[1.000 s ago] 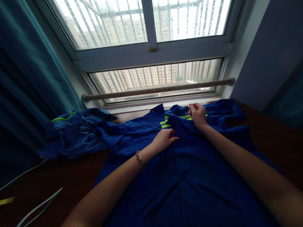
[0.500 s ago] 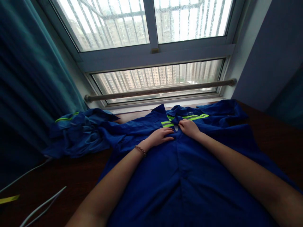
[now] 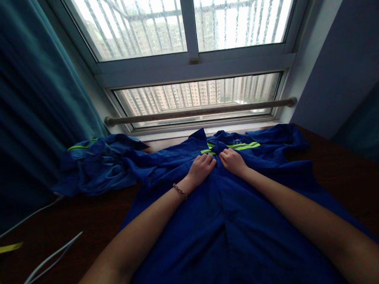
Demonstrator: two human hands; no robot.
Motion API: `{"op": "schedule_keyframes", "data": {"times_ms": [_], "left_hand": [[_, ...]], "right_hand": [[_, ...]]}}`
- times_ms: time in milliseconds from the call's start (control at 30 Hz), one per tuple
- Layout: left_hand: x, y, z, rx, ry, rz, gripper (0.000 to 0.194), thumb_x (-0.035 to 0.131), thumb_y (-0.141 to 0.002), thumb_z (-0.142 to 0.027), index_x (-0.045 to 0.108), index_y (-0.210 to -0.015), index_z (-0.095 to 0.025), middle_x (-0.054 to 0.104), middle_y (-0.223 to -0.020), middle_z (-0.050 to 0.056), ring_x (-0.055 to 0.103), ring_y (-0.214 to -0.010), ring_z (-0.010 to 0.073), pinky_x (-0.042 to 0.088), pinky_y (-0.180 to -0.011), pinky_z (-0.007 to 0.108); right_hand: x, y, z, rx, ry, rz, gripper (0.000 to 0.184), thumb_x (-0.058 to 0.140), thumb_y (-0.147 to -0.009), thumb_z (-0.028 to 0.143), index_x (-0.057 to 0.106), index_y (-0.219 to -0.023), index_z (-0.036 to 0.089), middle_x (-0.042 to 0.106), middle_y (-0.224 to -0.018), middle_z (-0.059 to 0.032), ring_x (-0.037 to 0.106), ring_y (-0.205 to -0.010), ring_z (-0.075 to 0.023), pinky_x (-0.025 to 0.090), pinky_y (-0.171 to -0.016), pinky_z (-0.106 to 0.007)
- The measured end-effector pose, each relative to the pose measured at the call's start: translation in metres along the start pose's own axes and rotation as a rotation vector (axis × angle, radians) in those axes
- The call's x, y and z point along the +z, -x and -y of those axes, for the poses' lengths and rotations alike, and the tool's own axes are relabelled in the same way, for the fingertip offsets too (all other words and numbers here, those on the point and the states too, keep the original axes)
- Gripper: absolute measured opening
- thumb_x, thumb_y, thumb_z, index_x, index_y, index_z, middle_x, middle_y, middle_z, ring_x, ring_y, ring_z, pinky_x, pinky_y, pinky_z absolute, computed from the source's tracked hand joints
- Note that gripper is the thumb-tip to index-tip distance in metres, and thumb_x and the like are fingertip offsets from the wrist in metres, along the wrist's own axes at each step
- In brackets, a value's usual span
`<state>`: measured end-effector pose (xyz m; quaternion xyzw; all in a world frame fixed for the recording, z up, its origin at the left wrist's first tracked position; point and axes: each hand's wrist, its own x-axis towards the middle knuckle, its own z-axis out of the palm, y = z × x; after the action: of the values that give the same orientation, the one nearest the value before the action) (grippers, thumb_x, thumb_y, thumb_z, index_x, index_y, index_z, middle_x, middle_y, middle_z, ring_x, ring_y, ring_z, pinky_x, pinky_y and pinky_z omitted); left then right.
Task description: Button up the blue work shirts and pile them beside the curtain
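Observation:
A blue work jacket with yellow-green striped bands lies spread front up before me, its collar end toward the window. My left hand, with a beaded bracelet at the wrist, has its fingers curled down on the front edge just below the striped band. Close beside it on the right, my right hand pinches the other edge of the front opening near the chest. The fingertips of both hands are partly hidden, and the fastening between them is too small to make out.
Left of the jacket lies a crumpled blue garment by the curtain. A white cable and a yellow strip rest on the dark wooden surface. Beyond, a rail crosses the window.
My left hand has moved right and its outstretched fingers have curled onto the front edge. My right hand has shifted slightly left, and the light gap between the hands is now covered.

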<state>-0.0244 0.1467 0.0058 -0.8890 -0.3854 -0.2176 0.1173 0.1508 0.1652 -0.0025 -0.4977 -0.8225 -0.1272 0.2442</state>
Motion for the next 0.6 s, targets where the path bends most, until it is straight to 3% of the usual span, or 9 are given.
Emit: {"op": "schedule_keyframes", "data": {"times_ms": [67,133,233,333,433,500,600], "left_hand": [[0.007,0.001,-0.007,-0.028,0.205,0.049,0.017,0.041,-0.083,-0.017,0.057,-0.087,-0.018,0.057,-0.09,0.007,0.051,-0.082,0.019,0.037,-0.071,0.029],[0.013,0.001,-0.012,-0.152,0.467,0.072,0.013,0.044,-0.082,-0.02,0.057,-0.083,-0.017,0.058,-0.079,0.005,0.052,-0.07,0.0153,0.038,-0.063,0.025],[0.018,-0.002,-0.014,-0.288,0.827,0.172,0.021,0.046,-0.081,-0.032,0.058,-0.077,-0.015,0.055,-0.064,0.001,0.048,-0.056,0.012,0.035,-0.052,0.022],[0.02,-0.004,-0.011,-0.303,0.936,0.279,0.032,0.054,-0.073,-0.045,0.056,-0.064,-0.014,0.046,-0.052,-0.003,0.04,-0.049,0.0095,0.027,-0.045,0.022],[0.022,-0.005,-0.007,-0.307,0.935,0.312,0.032,0.063,-0.063,-0.043,0.054,-0.056,-0.013,0.043,-0.048,-0.005,0.036,-0.048,0.0082,0.023,-0.044,0.021],[0.024,-0.005,-0.004,-0.319,1.031,0.303,0.028,0.063,-0.061,-0.037,0.055,-0.055,-0.012,0.045,-0.049,-0.004,0.037,-0.049,0.0084,0.025,-0.046,0.021],[0.026,-0.005,-0.001,-0.364,1.235,0.31,0.022,0.062,-0.06,-0.031,0.054,-0.055,-0.011,0.048,-0.053,-0.003,0.038,-0.05,0.0082,0.028,-0.048,0.021]], "right_hand": [[0.007,0.003,-0.004,0.045,-0.004,0.032,0.024,0.036,-0.087,0.023,0.056,-0.077,0.016,0.055,-0.078,-0.0086,0.049,-0.077,-0.0184,0.035,-0.069,-0.028],[0.008,0.002,-0.007,0.07,-0.011,0.035,0.023,0.036,-0.087,0.022,0.056,-0.076,0.016,0.056,-0.078,-0.0081,0.049,-0.076,-0.0176,0.035,-0.068,-0.027],[-0.006,-0.006,-0.005,0.048,-0.028,-0.019,0.02,0.039,-0.085,0.02,0.056,-0.076,0.016,0.056,-0.078,-0.0085,0.049,-0.079,-0.0186,0.036,-0.069,-0.027],[-0.032,-0.017,0.009,0.078,-0.17,-0.141,0.017,0.041,-0.085,0.02,0.056,-0.079,0.016,0.057,-0.078,-0.0063,0.051,-0.075,-0.0164,0.037,-0.068,-0.026],[-0.05,-0.013,0.03,0.135,-0.365,-0.206,0.017,0.038,-0.087,0.023,0.053,-0.084,0.016,0.056,-0.072,-0.0025,0.051,-0.063,-0.0116,0.038,-0.061,-0.023],[-0.052,0.003,0.041,0.054,-0.384,-0.166,0.017,0.036,-0.087,0.023,0.052,-0.089,0.015,0.056,-0.074,-0.0025,0.052,-0.062,-0.0111,0.037,-0.059,-0.022],[-0.043,0.032,0.042,-0.246,-0.24,-0.021,0.019,0.035,-0.087,0.021,0.051,-0.095,0.014,0.056,-0.079,-0.0047,0.052,-0.067,-0.0129,0.037,-0.058,-0.023]]}}
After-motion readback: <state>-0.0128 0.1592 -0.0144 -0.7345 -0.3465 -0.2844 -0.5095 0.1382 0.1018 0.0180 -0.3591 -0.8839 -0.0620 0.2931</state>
